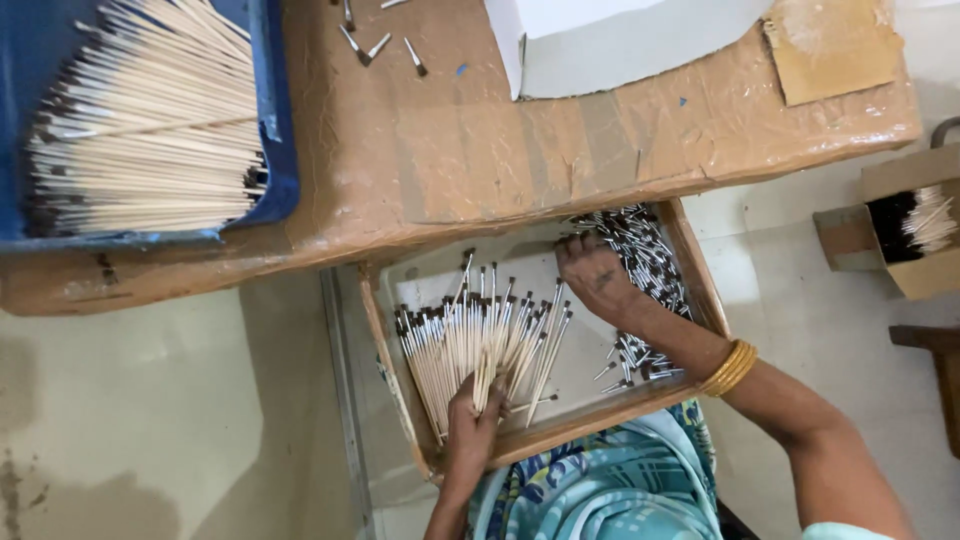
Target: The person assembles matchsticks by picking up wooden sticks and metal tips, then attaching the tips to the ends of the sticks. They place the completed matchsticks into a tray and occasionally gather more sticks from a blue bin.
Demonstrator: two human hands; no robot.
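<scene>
An open wooden drawer (545, 428) under a table holds a fanned bundle of thin wooden brush sticks (480, 335) with metal tips. My left hand (472, 420) grips the near ends of that bundle. My right hand (592, 275), with gold bangles at the wrist, reaches into a heap of small metal ferrules (645, 250) at the drawer's far right; its fingers are curled into the heap, and what they pinch is hidden.
The brown taped table top (470, 140) carries a blue tray (275, 120) full of plain wooden sticks at left, a white box (610, 45) and a few loose ferrules (365, 45). A cardboard box (905, 235) with brushes sits on the floor at right.
</scene>
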